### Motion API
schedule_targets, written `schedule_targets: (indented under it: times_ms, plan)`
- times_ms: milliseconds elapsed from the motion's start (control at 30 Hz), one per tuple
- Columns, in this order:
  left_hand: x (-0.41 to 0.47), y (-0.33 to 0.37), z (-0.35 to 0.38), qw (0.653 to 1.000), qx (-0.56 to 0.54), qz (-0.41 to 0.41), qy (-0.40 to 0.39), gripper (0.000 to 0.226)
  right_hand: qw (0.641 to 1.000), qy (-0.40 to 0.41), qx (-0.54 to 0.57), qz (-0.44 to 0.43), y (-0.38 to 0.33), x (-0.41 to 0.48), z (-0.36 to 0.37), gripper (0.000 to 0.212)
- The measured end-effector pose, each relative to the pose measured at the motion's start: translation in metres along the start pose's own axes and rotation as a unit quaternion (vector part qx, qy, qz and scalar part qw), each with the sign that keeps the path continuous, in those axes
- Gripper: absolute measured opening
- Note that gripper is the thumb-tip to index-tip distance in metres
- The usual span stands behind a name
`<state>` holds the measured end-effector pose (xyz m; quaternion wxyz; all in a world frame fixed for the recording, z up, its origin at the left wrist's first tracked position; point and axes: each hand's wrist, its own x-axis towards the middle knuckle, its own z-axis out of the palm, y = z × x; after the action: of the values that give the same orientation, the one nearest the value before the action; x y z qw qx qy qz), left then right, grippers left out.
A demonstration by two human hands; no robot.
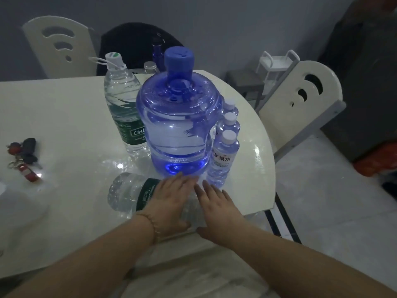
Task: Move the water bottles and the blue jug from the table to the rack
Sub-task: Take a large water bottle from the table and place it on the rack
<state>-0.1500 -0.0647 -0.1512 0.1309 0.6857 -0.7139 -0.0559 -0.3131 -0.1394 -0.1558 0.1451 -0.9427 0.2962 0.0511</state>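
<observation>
A large blue jug [178,121] with a blue cap stands in the middle of the white table [64,117]. A tall clear bottle with a green label [124,108] stands upright to its left. Three small bottles [225,151] line up on its right. Another big green-label bottle [126,193] lies on its side in front of the jug. My left hand [171,201] rests flat on that lying bottle, fingers straight. My right hand [217,205] lies flat on the bottle's neck end beside it.
A bunch of keys [23,158] lies at the table's left. White chairs stand behind [58,46] and to the right [305,97]. A small white rack [277,65] stands by the far wall. A dark blue bottle [158,51] and a small clear one [150,67] show behind the jug.
</observation>
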Motion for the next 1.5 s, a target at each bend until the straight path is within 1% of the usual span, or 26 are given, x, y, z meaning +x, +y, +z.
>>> schedule_targets:
  times_ms: [33, 133, 167, 233, 300, 433, 500, 567, 700, 833, 1000, 1167, 1267, 1367, 1400, 1467, 1500]
  plan:
    - [-0.006, -0.021, -0.008, 0.999, 0.037, -0.007, -0.013, 0.118, 1.0, 0.002, 0.011, 0.002, -0.007, 0.009, -0.001, 0.112]
    - [-0.019, -0.068, -0.02, 0.981, 0.115, -0.081, -0.132, 0.128, 1.0, -0.001, 0.01, 0.004, -0.025, 0.023, 0.003, 0.116]
    - [-0.018, -0.076, -0.018, 0.975, 0.143, -0.083, -0.149, 0.13, 1.0, 0.002, 0.01, 0.01, -0.026, 0.025, 0.004, 0.116]
    - [-0.014, -0.085, -0.015, 0.969, 0.172, -0.059, -0.164, 0.131, 1.0, 0.009, 0.003, 0.021, -0.029, 0.031, 0.006, 0.118]
    - [-0.009, -0.087, -0.015, 0.971, 0.166, -0.037, -0.166, 0.131, 1.0, 0.004, -0.014, 0.028, -0.026, 0.034, 0.007, 0.125]
    - [-0.011, -0.095, -0.017, 0.973, 0.164, 0.02, -0.161, 0.135, 0.999, -0.011, 0.001, 0.032, -0.025, 0.034, 0.01, 0.136]
    - [-0.012, -0.096, -0.017, 0.972, 0.171, 0.031, -0.155, 0.132, 1.0, -0.009, -0.008, 0.027, -0.027, 0.034, 0.01, 0.135]
    - [-0.012, -0.094, -0.017, 0.973, 0.18, 0.038, -0.141, 0.123, 0.999, 0.006, -0.026, 0.018, -0.026, 0.032, 0.009, 0.129]
    - [-0.018, -0.09, -0.019, 0.977, 0.168, 0.028, -0.131, 0.106, 0.999, 0.019, -0.041, 0.01, -0.031, 0.03, 0.006, 0.122]
    - [-0.025, -0.077, -0.022, 0.981, 0.16, 0.02, -0.111, 0.1, 0.997, 0.015, -0.072, 0.001, -0.03, 0.022, -0.008, 0.119]
    - [-0.018, -0.029, -0.035, 0.988, 0.145, 0.039, -0.04, 0.096, 0.993, 0.042, -0.115, 0.0, -0.009, -0.025, -0.044, 0.116]
    - [0.022, 0.053, -0.052, 0.978, 0.184, 0.104, -0.001, 0.096, 0.988, 0.085, -0.125, 0.041, 0.04, -0.095, -0.08, 0.118]
    - [0.05, 0.118, -0.054, 0.97, 0.206, 0.129, 0.022, 0.096, 0.983, 0.112, -0.131, 0.062, 0.085, -0.145, -0.099, 0.117]
    - [0.081, 0.199, -0.047, 0.965, 0.203, 0.158, 0.046, 0.091, 0.977, 0.127, -0.145, 0.088, 0.142, -0.206, -0.116, 0.116]
    - [0.097, 0.238, -0.039, 0.962, 0.208, 0.171, 0.054, 0.091, 0.975, 0.135, -0.147, 0.102, 0.17, -0.235, -0.122, 0.116]
    - [0.115, 0.279, -0.029, 0.961, 0.204, 0.176, 0.053, 0.094, 0.972, 0.143, -0.15, 0.108, 0.201, -0.266, -0.129, 0.115]
    - [0.126, 0.31, -0.02, 0.96, 0.198, 0.188, 0.053, 0.095, 0.971, 0.143, -0.15, 0.12, 0.224, -0.291, -0.133, 0.114]
